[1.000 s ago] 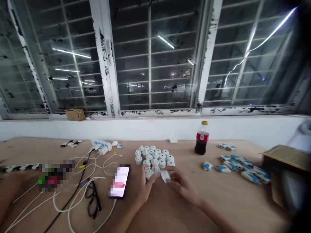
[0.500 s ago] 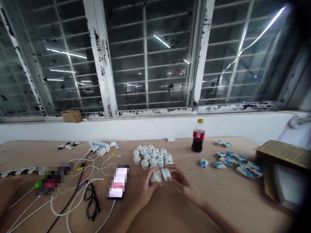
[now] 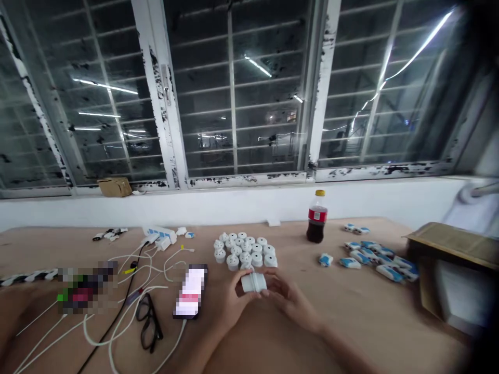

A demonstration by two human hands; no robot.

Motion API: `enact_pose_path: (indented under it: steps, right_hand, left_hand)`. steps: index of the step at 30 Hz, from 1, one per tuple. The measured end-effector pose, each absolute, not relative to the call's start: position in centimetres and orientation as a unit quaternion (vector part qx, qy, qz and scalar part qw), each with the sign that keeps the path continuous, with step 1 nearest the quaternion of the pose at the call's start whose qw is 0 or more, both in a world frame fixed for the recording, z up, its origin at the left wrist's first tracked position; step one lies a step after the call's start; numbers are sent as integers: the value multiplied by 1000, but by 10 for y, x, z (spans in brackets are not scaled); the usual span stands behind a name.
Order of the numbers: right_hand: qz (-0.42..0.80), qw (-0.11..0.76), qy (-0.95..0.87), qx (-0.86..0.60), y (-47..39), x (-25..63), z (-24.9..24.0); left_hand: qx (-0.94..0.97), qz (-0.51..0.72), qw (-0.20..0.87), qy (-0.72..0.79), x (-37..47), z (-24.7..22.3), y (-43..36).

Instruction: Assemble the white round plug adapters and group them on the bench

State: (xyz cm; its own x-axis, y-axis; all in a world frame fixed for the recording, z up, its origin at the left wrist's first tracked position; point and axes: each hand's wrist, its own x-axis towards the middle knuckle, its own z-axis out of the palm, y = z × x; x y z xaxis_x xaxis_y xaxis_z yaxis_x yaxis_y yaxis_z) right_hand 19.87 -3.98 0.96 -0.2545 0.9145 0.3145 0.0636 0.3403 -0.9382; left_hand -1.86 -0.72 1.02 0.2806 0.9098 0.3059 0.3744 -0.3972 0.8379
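Cables trail over the table beside a pair of glasses. Next lies a lit phone, a cord at its lower end, likely for charging. The left hand curls round one end of a ridged white cylinder; the right hand grips the other, probably so both steady it. Just beyond stand white round pieces, bunched perhaps for easy reach. Rightward come a drink bottle, seemingly kept clear, blue-and-white pieces and a box.

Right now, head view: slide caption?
Left hand and right hand hold a white cylindrical part between them, near a cluster of white round pieces.
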Motion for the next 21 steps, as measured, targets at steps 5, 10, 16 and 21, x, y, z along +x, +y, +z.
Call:
enact_pose_path:
  steps: [5,10,16,21]
  right_hand:
    - [296,454,-701,-463,-37,197,-10]
    - [214,404,-705,-541,-27,211,-46]
    - [200,403,-712,-538,-20,216,-52]
    - [268,391,-686,-552,-34,206,-16]
  left_hand:
    - [746,414,322,410,-18,2,-5]
    - [785,396,295,374,-12,-7,-3]
    - [791,412,307,332,-13,0,-8]
    - [741,446,329,380,-6,4,-7]
